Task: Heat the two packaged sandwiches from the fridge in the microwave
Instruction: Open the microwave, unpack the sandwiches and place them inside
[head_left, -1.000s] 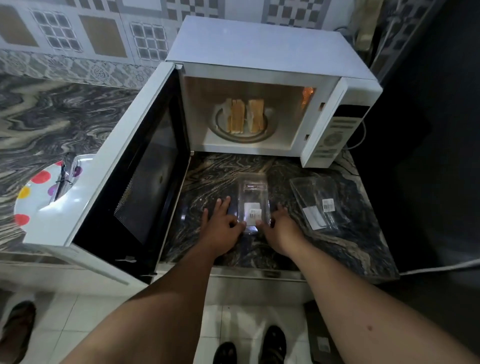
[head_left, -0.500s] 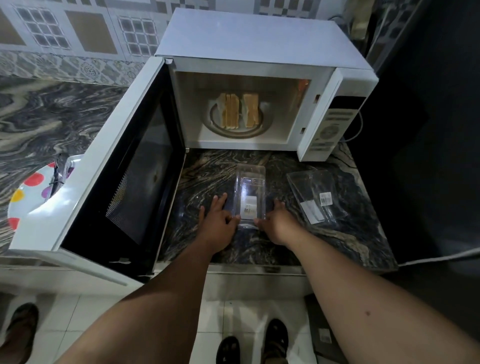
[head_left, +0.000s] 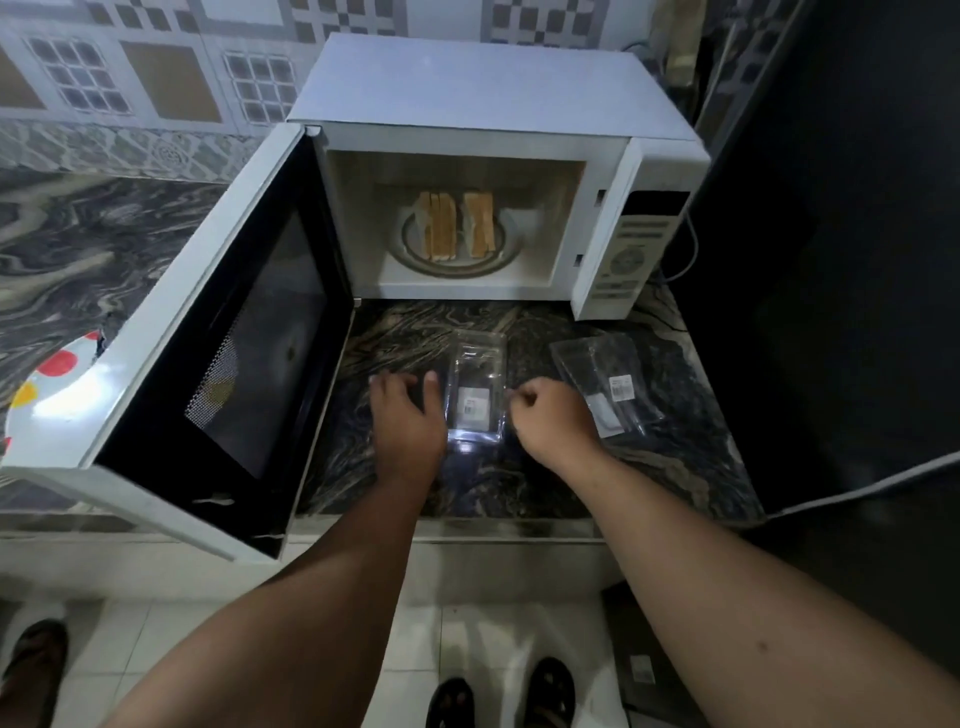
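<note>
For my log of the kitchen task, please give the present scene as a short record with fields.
microwave: door swung open to the left
sandwiches: two, unwrapped, side by side on the turntable plate
packages: two empty clear ones on the counter, one between the hands, one further right
left hand: open, flat, beside the middle package
right hand: fingers curled, whether it touches the package cannot be told
step left: shut the door, start heating
</note>
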